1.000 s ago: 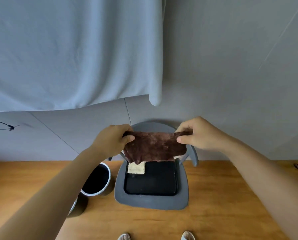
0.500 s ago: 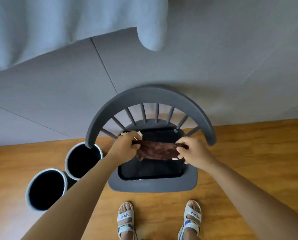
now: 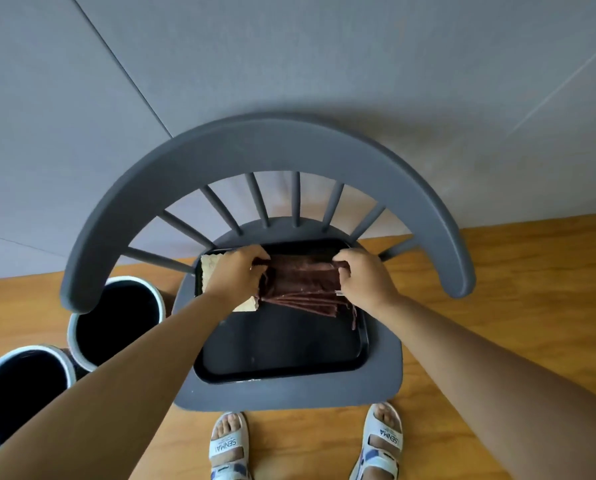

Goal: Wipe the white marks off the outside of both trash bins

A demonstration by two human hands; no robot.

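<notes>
A dark brown cloth [image 3: 303,289] lies folded on the far half of a black tray [image 3: 282,348] that sits on a grey chair seat. My left hand [image 3: 236,273] pinches the cloth's left end and my right hand [image 3: 367,280] pinches its right end. A cream cloth [image 3: 209,268] lies under my left hand at the tray's far left corner. Two trash bins with pale rims and dark insides stand on the floor left of the chair: the nearer bin [image 3: 16,386] and the farther bin [image 3: 116,317]. Their outer walls are mostly hidden.
The grey chair [image 3: 265,147] has a curved spindle back against a grey wall. My two feet in white sandals [image 3: 229,445] stand on the wooden floor [image 3: 514,306] just before the seat.
The view has tilted down and closer to the chair. Both hands lowered the brown cloth from mid-air onto the tray, where it now lies in folds.
</notes>
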